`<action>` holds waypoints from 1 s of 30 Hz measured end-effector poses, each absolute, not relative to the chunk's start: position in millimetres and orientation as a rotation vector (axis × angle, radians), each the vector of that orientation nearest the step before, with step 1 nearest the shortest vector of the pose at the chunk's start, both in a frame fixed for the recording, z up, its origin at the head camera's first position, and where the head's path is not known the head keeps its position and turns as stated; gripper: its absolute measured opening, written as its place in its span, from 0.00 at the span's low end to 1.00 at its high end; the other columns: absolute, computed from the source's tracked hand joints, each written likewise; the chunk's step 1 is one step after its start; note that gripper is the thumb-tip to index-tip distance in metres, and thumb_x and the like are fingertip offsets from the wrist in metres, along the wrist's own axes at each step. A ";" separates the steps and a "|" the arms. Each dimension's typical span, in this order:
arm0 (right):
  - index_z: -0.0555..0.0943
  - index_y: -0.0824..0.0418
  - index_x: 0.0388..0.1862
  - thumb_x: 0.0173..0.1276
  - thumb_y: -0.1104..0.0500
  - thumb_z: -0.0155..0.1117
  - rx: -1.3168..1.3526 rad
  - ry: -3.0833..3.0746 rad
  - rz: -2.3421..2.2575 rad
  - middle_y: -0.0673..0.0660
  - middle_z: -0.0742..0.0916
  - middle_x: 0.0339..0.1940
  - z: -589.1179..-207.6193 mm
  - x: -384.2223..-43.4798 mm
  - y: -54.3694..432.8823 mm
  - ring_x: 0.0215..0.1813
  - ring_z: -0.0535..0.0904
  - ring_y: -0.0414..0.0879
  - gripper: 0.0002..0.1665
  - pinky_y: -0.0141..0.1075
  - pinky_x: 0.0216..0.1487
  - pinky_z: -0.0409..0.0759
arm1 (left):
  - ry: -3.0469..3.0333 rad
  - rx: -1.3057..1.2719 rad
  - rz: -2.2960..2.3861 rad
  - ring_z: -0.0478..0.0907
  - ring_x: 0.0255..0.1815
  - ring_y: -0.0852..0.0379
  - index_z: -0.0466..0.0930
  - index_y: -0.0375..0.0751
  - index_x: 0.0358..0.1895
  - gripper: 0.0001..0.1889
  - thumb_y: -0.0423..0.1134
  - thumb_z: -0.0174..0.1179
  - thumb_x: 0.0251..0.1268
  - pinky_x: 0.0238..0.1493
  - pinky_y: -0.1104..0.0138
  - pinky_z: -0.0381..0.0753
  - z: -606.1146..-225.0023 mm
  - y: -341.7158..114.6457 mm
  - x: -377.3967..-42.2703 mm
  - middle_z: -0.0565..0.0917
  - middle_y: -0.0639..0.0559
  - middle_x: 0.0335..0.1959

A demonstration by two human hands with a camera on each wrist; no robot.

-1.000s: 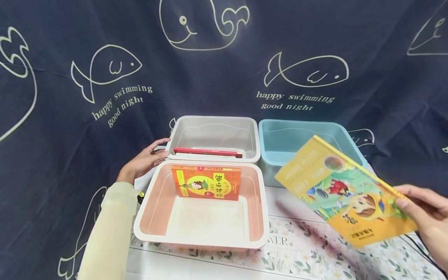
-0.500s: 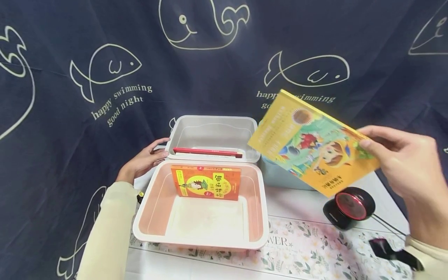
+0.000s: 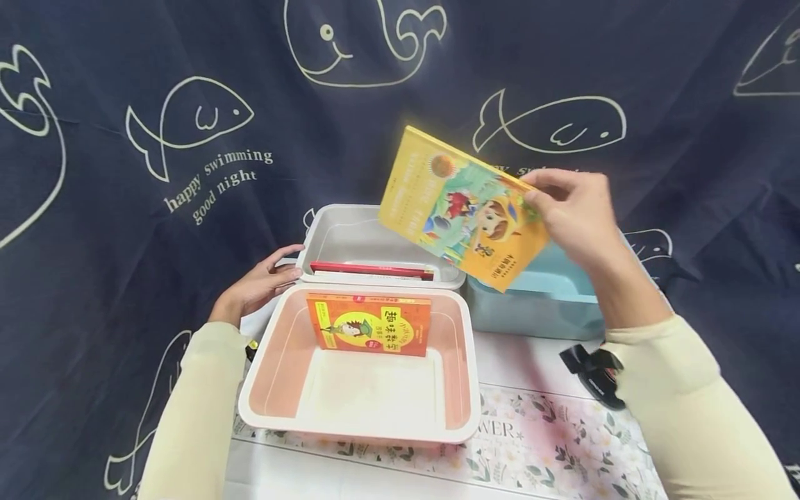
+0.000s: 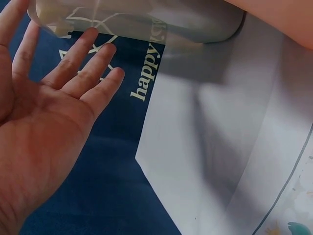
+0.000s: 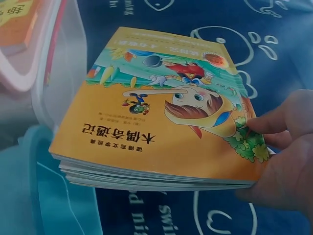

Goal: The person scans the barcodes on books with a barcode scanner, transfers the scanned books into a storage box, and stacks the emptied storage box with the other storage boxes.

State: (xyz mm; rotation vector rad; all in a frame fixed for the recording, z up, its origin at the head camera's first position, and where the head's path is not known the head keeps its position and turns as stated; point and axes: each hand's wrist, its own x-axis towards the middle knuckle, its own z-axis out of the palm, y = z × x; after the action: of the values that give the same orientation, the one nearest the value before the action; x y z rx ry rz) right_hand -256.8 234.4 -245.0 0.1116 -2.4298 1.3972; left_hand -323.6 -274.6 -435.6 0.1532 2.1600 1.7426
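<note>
My right hand (image 3: 578, 212) pinches a yellow picture-covered book (image 3: 465, 208) by one end, thumb on the cover. It hangs tilted in the air, overlapping the right part of the grey bin (image 3: 325, 239) and the left part of the blue bin (image 3: 531, 312). In the right wrist view, a long-nosed cartoon figure shows on the book's cover (image 5: 161, 105). My left hand (image 3: 259, 281) touches the grey bin's left side with fingers spread; the left wrist view shows the palm (image 4: 49, 112) facing the camera. A red-spined book (image 3: 369, 269) lies inside the grey bin.
In front of the grey bin stands a pink bin (image 3: 459, 434) with an orange book (image 3: 375, 326) leaning against its back wall. A black round device (image 3: 600, 389) sits on the table, partly behind my right sleeve. A dark whale-print cloth (image 3: 375, 139) hangs behind.
My right hand has carried the yellow book left and upward, from the table's right side to over the back bins. My left hand has stayed at the grey bin.
</note>
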 end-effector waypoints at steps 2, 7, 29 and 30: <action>0.88 0.63 0.51 0.73 0.64 0.64 0.130 -2.441 1.413 0.45 0.89 0.34 -244.9 -265.2 222.9 0.37 0.83 0.37 0.11 0.25 0.36 0.83 | 2.155 0.155 1.753 0.80 0.58 0.68 0.56 0.61 0.81 0.36 0.40 0.62 0.76 0.59 0.74 0.81 -436.1 -275.0 -323.6 0.80 0.62 0.59; 0.88 0.65 0.50 0.74 0.67 0.61 0.212 -2.456 1.392 0.60 0.89 0.43 -245.9 -282.1 196.3 0.40 0.82 0.42 0.12 0.25 0.38 0.82 | 2.152 0.142 1.763 0.80 0.58 0.68 0.56 0.63 0.80 0.36 0.39 0.63 0.75 0.59 0.75 0.81 -437.9 -276.1 -323.8 0.80 0.62 0.59; 0.86 0.64 0.50 0.75 0.68 0.59 0.437 -2.496 1.471 0.62 0.90 0.53 -286.7 -337.3 133.1 0.55 0.87 0.52 0.11 0.46 0.57 0.85 | 2.098 0.162 1.811 0.81 0.57 0.68 0.56 0.59 0.80 0.35 0.36 0.60 0.77 0.59 0.73 0.81 -438.3 -275.7 -322.7 0.82 0.64 0.56; 0.86 0.64 0.50 0.75 0.68 0.59 0.440 -2.509 1.480 0.61 0.90 0.53 -289.2 -337.6 131.0 0.54 0.87 0.52 0.11 0.46 0.57 0.85 | 2.101 0.159 1.808 0.80 0.57 0.68 0.56 0.60 0.80 0.35 0.36 0.60 0.77 0.59 0.74 0.81 -438.3 -275.8 -322.8 0.82 0.63 0.56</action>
State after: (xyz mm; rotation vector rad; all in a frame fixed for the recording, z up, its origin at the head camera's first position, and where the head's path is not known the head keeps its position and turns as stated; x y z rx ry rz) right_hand -337.6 131.0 -289.2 0.4396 -2.5087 1.4795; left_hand -322.8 -275.8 -438.3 0.1586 2.1014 1.8082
